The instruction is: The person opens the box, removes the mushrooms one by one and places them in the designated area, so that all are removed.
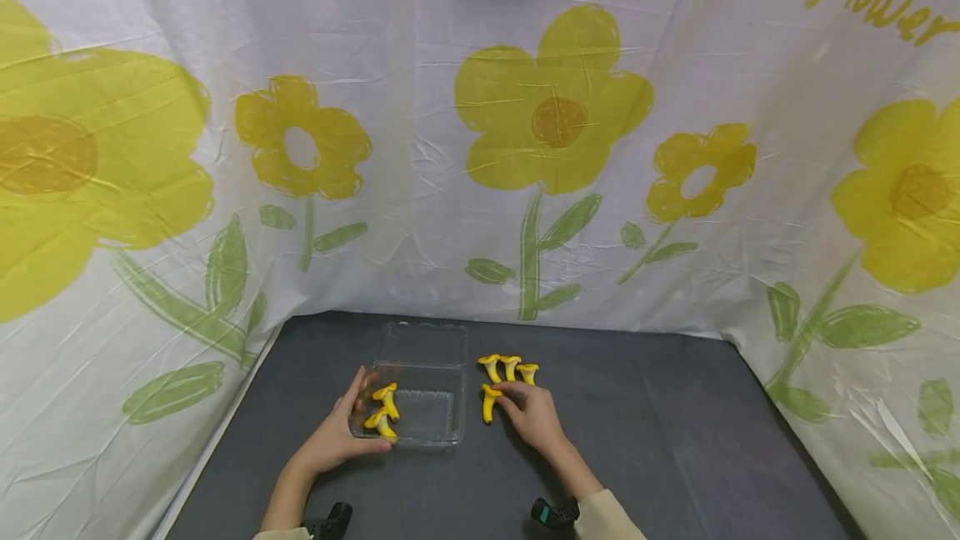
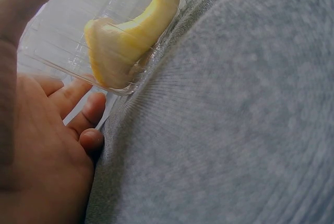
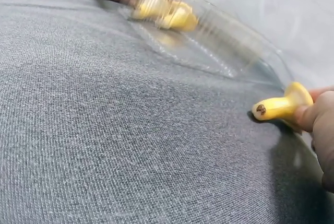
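a person's left hand (image 1: 336, 432) braces a clear plastic container (image 1: 431, 417) on a dark gray cloth (image 1: 637, 423), thumb along the near side and fingers spread wide around the left end. at right, the right hand (image 1: 536, 422) pinches a yellow mushroom (image 1: 488, 407) by its cap between thumb and fingertips, the stem pointing to the near side; whether that stem touches the cloth cannot be told. the mushroom is just right of the container, outside its wall. two more yellow mushrooms (image 1: 387, 398) lie inside, in the left part of the container, one nearer than the other, both close to the left hand. the container's lid (image 1: 423, 346) stands open at the far side. beyond the right hand, three yellow mushrooms (image 1: 511, 362) sit in a row, caps to the far side, just past the one being held. both wrists wear black devices (image 1: 555, 513), and a cream sleeve (image 1: 609, 515) shows at near right. a white curtain (image 1: 412, 215) printed with yellow flowers hangs behind.
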Motion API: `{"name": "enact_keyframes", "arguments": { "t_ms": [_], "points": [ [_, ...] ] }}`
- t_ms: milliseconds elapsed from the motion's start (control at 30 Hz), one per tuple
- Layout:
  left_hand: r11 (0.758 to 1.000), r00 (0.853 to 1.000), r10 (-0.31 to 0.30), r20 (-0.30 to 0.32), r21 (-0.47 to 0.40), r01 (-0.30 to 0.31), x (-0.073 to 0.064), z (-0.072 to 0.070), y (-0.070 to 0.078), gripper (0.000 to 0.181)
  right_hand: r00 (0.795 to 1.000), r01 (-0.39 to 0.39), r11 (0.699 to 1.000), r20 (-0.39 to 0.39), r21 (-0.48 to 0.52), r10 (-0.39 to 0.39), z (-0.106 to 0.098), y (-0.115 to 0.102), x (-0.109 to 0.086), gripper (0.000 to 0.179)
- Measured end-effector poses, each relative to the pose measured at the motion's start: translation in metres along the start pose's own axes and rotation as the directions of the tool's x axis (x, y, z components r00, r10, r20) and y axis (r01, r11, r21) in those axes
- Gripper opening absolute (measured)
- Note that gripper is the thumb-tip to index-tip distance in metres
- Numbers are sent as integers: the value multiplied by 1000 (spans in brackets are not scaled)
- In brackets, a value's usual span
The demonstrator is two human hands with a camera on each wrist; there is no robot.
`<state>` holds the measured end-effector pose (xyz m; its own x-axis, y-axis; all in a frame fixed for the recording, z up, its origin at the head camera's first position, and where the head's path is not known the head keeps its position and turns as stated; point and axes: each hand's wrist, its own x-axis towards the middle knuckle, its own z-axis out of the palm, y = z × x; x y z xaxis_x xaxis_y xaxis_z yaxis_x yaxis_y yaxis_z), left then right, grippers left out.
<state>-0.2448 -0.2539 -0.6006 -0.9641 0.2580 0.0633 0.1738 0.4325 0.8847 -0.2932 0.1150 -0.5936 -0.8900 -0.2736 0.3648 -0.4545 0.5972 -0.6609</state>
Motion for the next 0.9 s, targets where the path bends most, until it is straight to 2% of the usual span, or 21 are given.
{"name": "enact_keyframes", "arguments": {
  "t_ms": [400, 900],
  "points": [
    [1000, 1000, -12, 10, -29, 12, 0, 0, 0, 135, 1000, -18, 1000, -15, -6, 18, -2, 3, -3, 30],
    [999, 1000, -12, 9, -37, 12, -1, 0, 2, 136, 999, -35, 998, -33, 43, 36, -3, 1, -1, 27]
  ]
}}
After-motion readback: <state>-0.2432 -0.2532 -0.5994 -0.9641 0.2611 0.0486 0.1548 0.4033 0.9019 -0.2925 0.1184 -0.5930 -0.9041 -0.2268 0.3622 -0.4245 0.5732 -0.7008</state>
